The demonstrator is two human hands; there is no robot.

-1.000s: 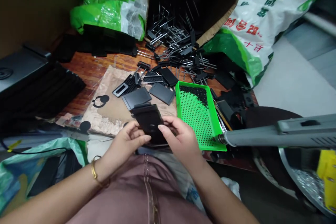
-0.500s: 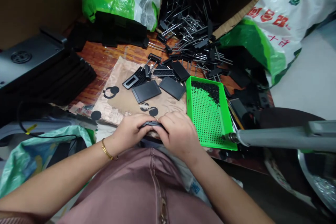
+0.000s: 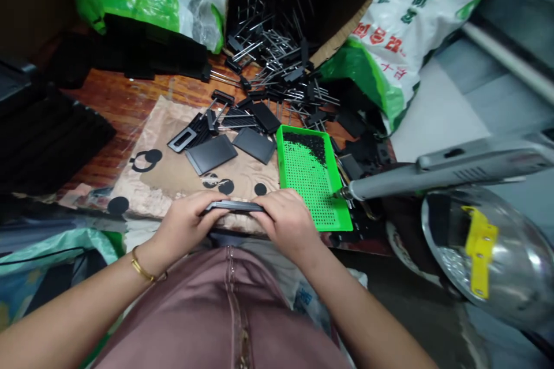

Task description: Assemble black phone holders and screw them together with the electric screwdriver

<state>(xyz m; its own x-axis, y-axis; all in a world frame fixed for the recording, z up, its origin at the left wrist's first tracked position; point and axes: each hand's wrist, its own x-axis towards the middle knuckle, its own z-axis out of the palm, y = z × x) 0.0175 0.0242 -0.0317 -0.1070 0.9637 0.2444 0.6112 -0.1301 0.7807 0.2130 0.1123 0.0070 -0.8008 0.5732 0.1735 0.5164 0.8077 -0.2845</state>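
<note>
Hands: the left hand (image 3: 186,225) and right hand (image 3: 288,222) are close together, over the edge of the table and above the mauve garment (image 3: 225,311).
Fingers: both sets are closed, gripping a black plastic panel (image 3: 234,205) from either end; the left fingers (image 3: 212,210) and right fingers (image 3: 264,213) touch it.
Hidden: the panel shows edge-on, so its faces and ends can't be made out.
Surface: a wooden tabletop (image 3: 112,109) carries a tan paper sheet (image 3: 142,184) with 2 loose black panels (image 3: 211,154) (image 3: 254,145), and a green perforated tray (image 3: 309,179) with black granules (image 3: 303,144).
Room: a cardboard box (image 3: 341,29) of metal pins (image 3: 277,52) sits beyond, beside a printed woven sack (image 3: 415,17).
</note>
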